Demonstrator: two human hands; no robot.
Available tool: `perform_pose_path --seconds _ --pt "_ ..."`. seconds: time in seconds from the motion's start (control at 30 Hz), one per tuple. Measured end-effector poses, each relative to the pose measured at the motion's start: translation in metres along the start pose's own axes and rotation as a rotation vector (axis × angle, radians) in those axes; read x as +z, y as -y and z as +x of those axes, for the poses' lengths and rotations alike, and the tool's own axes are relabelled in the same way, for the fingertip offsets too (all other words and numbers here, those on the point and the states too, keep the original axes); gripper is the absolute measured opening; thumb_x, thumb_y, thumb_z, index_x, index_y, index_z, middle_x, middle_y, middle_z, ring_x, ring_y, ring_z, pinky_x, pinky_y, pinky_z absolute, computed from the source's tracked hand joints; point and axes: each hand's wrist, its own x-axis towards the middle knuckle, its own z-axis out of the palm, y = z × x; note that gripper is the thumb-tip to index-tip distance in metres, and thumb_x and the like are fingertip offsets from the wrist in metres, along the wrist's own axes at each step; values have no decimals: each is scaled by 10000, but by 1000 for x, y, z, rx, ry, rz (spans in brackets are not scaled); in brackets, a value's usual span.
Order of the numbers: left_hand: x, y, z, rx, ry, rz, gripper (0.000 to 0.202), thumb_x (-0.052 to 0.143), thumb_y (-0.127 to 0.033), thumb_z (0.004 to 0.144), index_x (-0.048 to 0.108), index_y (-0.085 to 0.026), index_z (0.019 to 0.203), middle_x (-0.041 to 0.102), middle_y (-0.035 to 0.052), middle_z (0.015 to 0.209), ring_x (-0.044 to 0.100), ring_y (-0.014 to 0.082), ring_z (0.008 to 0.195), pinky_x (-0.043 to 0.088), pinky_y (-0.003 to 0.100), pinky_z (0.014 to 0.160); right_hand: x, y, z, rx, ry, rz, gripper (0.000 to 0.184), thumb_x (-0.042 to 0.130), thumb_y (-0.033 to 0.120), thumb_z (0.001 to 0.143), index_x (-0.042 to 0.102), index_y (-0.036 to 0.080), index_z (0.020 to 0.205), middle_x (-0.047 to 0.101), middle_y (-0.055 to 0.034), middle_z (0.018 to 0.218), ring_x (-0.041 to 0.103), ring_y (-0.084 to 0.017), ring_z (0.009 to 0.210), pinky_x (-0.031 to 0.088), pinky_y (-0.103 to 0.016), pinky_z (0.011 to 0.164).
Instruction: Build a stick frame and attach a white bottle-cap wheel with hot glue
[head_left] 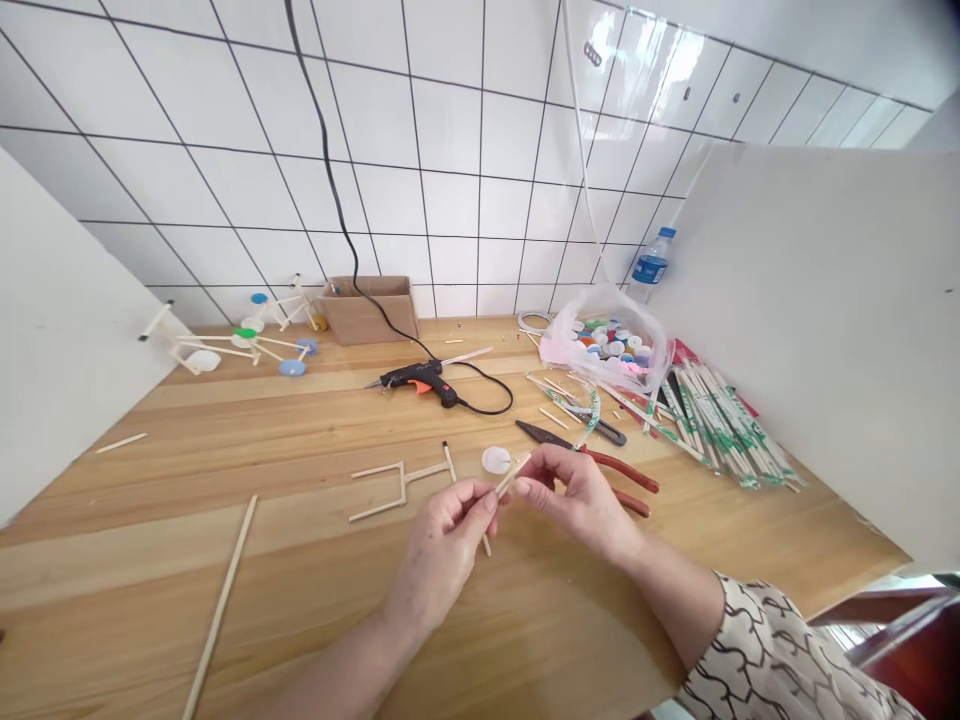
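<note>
My left hand (pixel 442 550) and my right hand (pixel 577 500) both pinch a short wooden stick (pixel 512 476) between their fingertips, above the wooden workbench (pixel 300 450). Just beyond the fingers lies a white plastic bottle cap (pixel 496 460). To the left of my left hand rests a flat frame of glued wooden sticks (pixel 401 490). Red-handled pliers (pixel 592 460) lie just past my right hand, with their handles running out to its right.
A black glue gun (pixel 420 383) with its cable lies mid-bench. Behind it are a clear bag of bottle caps (pixel 607 340), bundled paper-wrapped chopsticks (pixel 720 425), stick-and-cap models (pixel 232 345), a cardboard box (pixel 367 310) and a water bottle (pixel 652 262). White panels flank the bench.
</note>
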Motion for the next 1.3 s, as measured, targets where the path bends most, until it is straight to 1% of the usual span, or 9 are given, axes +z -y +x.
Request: perform_pose_path --seconds 0.17,0.3,0.5,0.67,0.77,0.87,0.97,1.13,1.3 --pt "-3 -6 1 -2 -63 -50 281 597 -425 722 619 -148 677 464 -25 544 394 103 537 315 200 507 -32 10 -7 -76 -107 -548 122 580 255 760 531 203 661 612 -35 700 543 -166 641 447 -291 604" --pt "-2 -7 1 -40 -57 -97 306 606 -444 707 626 -139 712 458 -29 536 357 92 513 257 197 486 -59 -13 -28 6 -84 -932 63 594 233 740 565 179 726 622 -108 866 573 -265 833 461 -402 730" --pt "-1 -8 1 -80 -47 -153 309 636 -446 668 606 -138 671 455 -36 530 334 83 508 235 196 491 -71 -55 -42 2 -14 -1028 94 514 215 806 572 168 864 582 -122 1001 558 -247 931 460 -378 818" --pt "-3 -11 1 -80 -39 -141 311 632 -443 663 609 -133 670 457 -33 524 333 81 502 215 202 486 -59 -46 -29 38 -28 -1111 110 460 92 726 520 178 692 580 -103 865 557 -226 811 447 -326 721" --pt "-4 -13 1 -82 -47 -152 296 626 -427 664 608 -132 674 463 -31 523 340 82 511 215 200 490 -55 -27 -26 209 -65 -997 126 472 139 716 446 196 606 528 -37 682 510 -166 604 386 -276 553" --pt "-5 -14 2 -88 -55 -166 281 618 -407 667 615 -127 686 459 -32 519 329 79 503 214 202 488 -55 -14 -31 337 -83 -677 244 535 245 713 362 205 547 420 31 548 401 -110 503 302 -237 475" --pt "-5 -13 2 -88 -46 -176 274 608 -397 677 619 -125 701 450 -36 513 321 76 495 199 208 477 -56 -8 -40 461 1 -267 220 571 358 730 481 187 624 425 50 527 339 -82 446 244 -217 416" --pt "-8 -10 4 -93 -34 -206 262 605 -382 679 617 -123 718 457 -42 505 303 64 475 178 213 466 -53 0 -51 526 72 257 276 663 384 684 661 161 846 618 -56 823 528 -136 636 309 -206 421" --pt "-10 -11 6 -107 -39 -252 274 624 -388 648 613 -119 704 457 -43 493 304 60 465 166 213 459 -50 5 -60 528 113 311 312 684 335 678 723 200 956 655 -90 1060 571 -203 840 416 -261 589"
